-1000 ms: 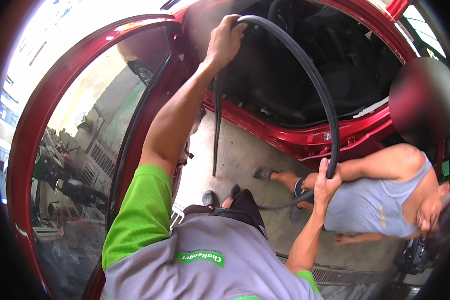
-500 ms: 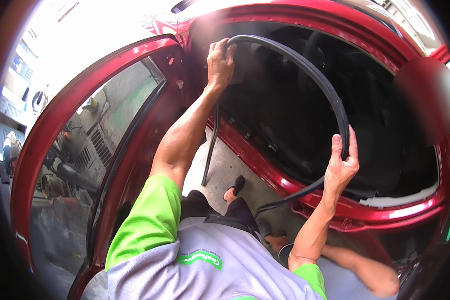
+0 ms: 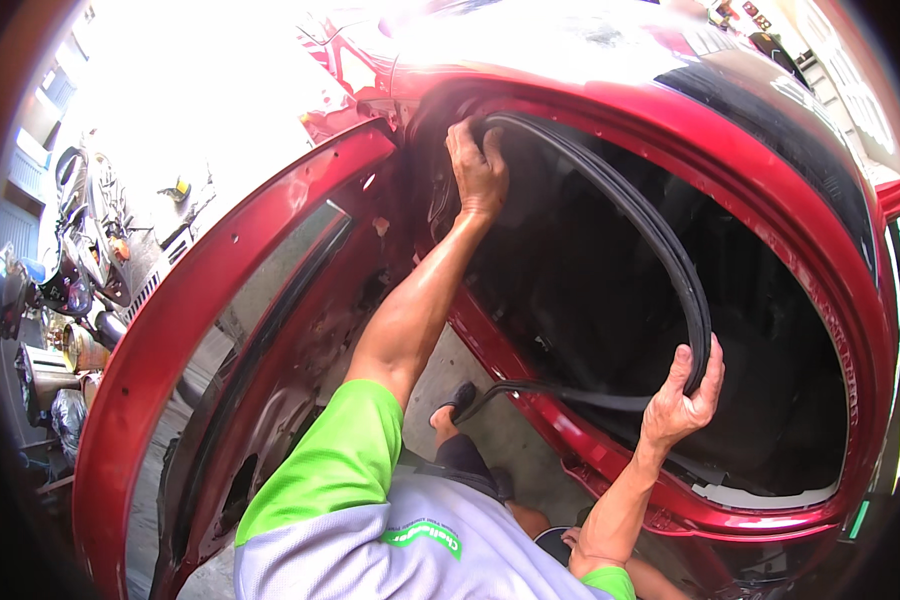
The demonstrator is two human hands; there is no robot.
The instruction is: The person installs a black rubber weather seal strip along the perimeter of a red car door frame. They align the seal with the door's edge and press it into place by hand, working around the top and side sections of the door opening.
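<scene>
A long black rubber door seal (image 3: 642, 205) arches between my hands in front of a red car's open doorway. My left hand (image 3: 478, 175) grips it close to the frame's upper front corner, fingers curled and thumb against the strip. My right hand (image 3: 682, 402) holds the other side of the arch between thumb and fingers, lower and further right. From there, the loose part of the seal runs back left across the lower door frame (image 3: 545, 412). Whether any of the seal is seated on the frame cannot be told.
The opened red door (image 3: 155, 345) stands at my left. Below the sill my shoe (image 3: 462, 398) shows on the concrete floor (image 3: 440, 375). Another person's forearm (image 3: 652, 580) is low at the right, beside mine. Clutter and containers (image 3: 80, 350) stand beyond the door.
The view has shifted, showing more of the car's roof. My left hand has brought the seal to the doorway's upper front corner. The strip's hanging end below that hand is out of sight.
</scene>
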